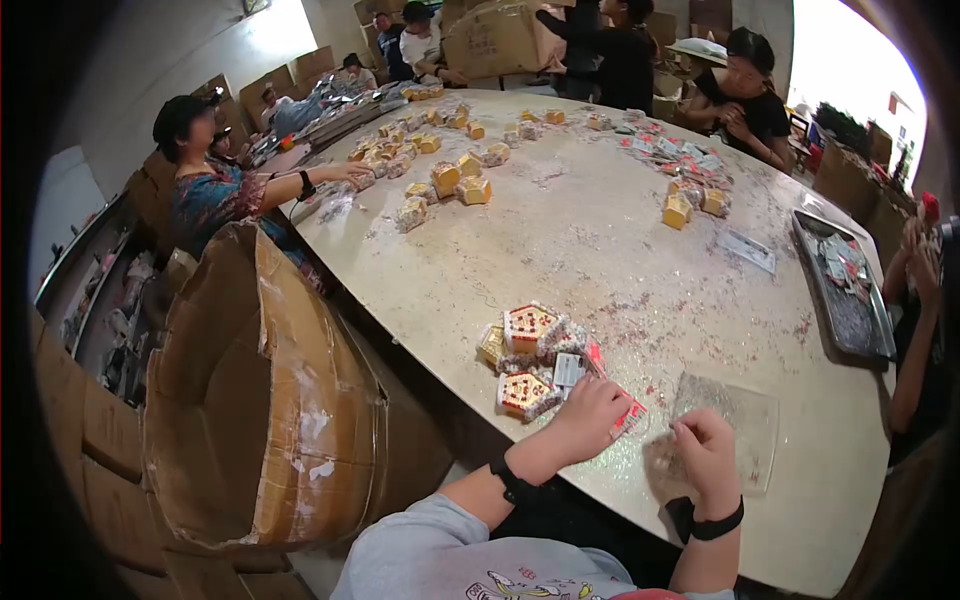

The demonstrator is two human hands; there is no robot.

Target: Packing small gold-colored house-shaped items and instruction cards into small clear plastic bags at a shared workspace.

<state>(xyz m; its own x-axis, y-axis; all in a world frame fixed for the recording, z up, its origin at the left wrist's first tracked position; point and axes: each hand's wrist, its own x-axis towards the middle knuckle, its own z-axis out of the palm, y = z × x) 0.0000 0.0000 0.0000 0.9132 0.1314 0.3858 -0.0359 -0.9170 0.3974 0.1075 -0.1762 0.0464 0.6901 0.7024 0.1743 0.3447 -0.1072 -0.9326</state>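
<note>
My left hand (592,415) is over several small red-and-white cards (630,413), its fingers curled down on them at the table's near edge. Just beyond it sit a few small house-shaped ornaments (532,328), golden with red dots and white frosted trim. A grey-white card (570,370) leans against them. My right hand (706,452) is raised a little over the table, thumb and fingertips pinched together. Whatever is between those fingertips is too small to make out. Beside this hand lies a clear, shallow plastic tray or sheet (755,430).
Glitter and red bits litter the pale round table (470,270). Farther off stand golden ornaments (445,180), loose cards (670,150) and a metal tray (850,335). A big open carton (320,430) is at the left. Co-workers sit or stand around; two handle a large box (500,40).
</note>
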